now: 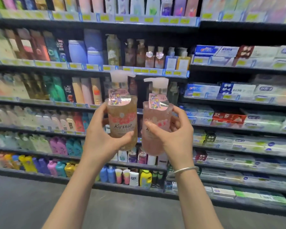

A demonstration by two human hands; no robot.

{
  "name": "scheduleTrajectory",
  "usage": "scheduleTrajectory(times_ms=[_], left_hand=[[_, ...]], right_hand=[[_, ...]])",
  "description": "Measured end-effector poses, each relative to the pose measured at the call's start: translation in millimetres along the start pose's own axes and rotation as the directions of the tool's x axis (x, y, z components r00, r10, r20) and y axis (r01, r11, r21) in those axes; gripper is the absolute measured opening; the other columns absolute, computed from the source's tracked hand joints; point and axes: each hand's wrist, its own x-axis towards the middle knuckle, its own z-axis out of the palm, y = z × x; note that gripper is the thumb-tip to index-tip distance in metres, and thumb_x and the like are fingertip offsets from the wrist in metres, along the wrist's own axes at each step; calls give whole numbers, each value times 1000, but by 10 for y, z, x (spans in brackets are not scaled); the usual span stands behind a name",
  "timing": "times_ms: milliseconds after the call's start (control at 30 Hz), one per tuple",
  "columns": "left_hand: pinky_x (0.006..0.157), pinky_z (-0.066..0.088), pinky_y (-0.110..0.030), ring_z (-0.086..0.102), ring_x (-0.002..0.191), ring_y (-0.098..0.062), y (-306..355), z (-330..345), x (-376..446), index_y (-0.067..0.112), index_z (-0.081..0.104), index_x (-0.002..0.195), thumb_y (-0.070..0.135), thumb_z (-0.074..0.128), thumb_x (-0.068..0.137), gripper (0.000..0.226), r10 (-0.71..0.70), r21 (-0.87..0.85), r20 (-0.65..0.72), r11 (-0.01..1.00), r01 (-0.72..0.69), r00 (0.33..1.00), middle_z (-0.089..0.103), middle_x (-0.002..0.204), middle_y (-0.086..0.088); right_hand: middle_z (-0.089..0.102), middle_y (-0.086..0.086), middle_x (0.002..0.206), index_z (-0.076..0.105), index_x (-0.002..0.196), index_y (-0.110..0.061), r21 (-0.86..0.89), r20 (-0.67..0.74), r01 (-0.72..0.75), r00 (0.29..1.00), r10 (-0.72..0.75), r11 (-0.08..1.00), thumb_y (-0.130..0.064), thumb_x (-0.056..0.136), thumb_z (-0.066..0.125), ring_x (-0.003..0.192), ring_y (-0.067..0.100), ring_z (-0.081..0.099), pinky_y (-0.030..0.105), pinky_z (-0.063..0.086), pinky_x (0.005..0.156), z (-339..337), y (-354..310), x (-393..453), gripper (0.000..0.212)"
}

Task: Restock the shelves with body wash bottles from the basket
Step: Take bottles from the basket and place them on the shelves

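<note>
My left hand (102, 138) grips an amber pump bottle of body wash (122, 113) with a white pump head and a flowered label. My right hand (175, 134) grips a pink pump bottle of body wash (155, 116) of the same shape. Both bottles stand upright, side by side, raised in front of the middle shelves (139, 111). Similar pump bottles (144, 55) stand on the shelf above them. The basket is out of view.
Black shelving fills the view, with bottles (76, 52) on the left bays and boxed toothpaste (238, 90) on the right bay. Yellow price tags (145, 71) line the shelf edges. Grey floor (31, 204) runs below. A silver bangle (185, 170) sits on my right wrist.
</note>
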Motion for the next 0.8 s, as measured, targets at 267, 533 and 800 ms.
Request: scheduleTrajectory(times_ms=[267, 533, 800], left_hand=[[90, 53, -39, 59, 109, -10, 161, 951, 539, 24, 47, 129, 28, 86, 58, 81, 53, -42, -61, 998, -56, 997, 58, 120, 10], [86, 52, -25, 58, 101, 1, 169, 1535, 1062, 23, 49, 127, 20, 87, 61, 76, 36, -40, -171, 998, -43, 985, 59, 114, 14], [85, 55, -37, 60, 103, -7, -304, 1434, 1636, 30, 48, 127, 16, 87, 60, 78, 15, 24, -219, 1000, -10, 976, 62, 115, 9]], right_hand=[[68, -10, 105, 59, 113, -25, -26, 61, 83, 995, -82, 996, -21, 58, 91, 93, 0, 65, 25, 56, 80, -490, 201, 972, 64], [66, -13, 108, 58, 117, -24, -22, 163, 164, 974, -158, 986, -24, 58, 90, 99, -1, 63, 29, 55, 86, -611, 439, 1888, 66], [66, -12, 109, 59, 116, -23, 22, 197, 124, 972, -126, 992, -24, 58, 90, 98, 1, 63, 29, 55, 87, -110, 869, 2422, 66]])
